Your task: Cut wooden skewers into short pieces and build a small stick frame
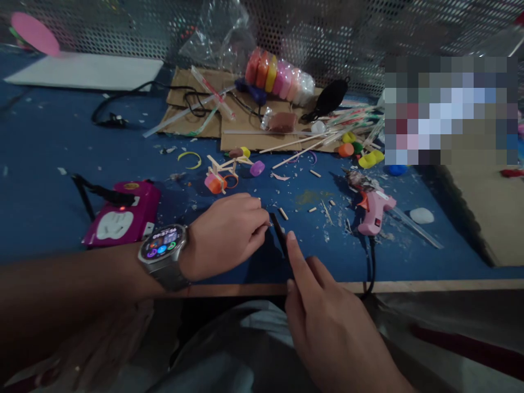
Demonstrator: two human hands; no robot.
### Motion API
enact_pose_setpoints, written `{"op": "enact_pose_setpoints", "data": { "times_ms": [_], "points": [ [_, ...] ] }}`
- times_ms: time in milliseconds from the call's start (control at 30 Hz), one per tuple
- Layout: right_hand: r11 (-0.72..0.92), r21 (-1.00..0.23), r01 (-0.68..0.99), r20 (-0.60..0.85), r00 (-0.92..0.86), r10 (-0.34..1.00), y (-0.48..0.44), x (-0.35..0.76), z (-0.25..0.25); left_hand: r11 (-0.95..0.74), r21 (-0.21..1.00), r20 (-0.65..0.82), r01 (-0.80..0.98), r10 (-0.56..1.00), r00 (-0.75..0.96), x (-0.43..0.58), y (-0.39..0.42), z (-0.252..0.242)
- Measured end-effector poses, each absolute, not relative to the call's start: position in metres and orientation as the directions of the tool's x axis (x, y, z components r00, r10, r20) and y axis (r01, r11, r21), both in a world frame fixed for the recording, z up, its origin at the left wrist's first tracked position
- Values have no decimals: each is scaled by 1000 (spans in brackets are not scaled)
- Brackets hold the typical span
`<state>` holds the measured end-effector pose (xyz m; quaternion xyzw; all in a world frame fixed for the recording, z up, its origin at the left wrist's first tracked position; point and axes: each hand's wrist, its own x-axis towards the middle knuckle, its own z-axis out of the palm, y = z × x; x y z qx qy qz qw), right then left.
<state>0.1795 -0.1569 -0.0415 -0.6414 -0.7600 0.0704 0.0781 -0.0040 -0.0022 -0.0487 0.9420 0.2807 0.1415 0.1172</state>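
Note:
My left hand (227, 232), with a smartwatch (162, 245) on its wrist, rests low over the blue tabletop with its fingers pinched together. What the fingertips hold, if anything, is hidden. My right hand (323, 311) grips a dark, narrow knife (280, 234), index finger stretched along its back. The blade points away from me, its tip just right of my left fingertips. Beside it lies a short cut stick piece (283, 213). Beyond my left hand stands a small stick model (229, 166) with orange, purple and yellow clay lumps.
A pink glue gun (374, 210) lies to the right, its cable running over the table edge. Left is a magenta box (126, 213) with a lit red light. Cardboard (192, 114), colored clay packs (278, 76) and thin sticks (301, 147) lie at the back.

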Motion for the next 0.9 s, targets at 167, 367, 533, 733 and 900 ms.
{"op": "enact_pose_setpoints", "data": {
  "times_ms": [167,367,533,733,900],
  "points": [
    [116,-272,955,117,-87,989,-146,205,-34,-805,342,222,485,571,790,-6,-2,-49],
    [82,-191,978,175,-48,983,-108,240,-43,-797,413,290,441,574,766,-6,-4,-46],
    [168,-74,983,212,-149,966,-70,268,-47,-730,538,259,423,620,740,-9,-4,-46],
    [247,6,969,243,-241,940,-43,288,-40,-699,626,279,346,615,738,-11,-2,-45],
    [446,-127,886,273,-401,875,-30,276,-22,-503,794,179,341,730,660,-9,-4,-40]
  ]
}}
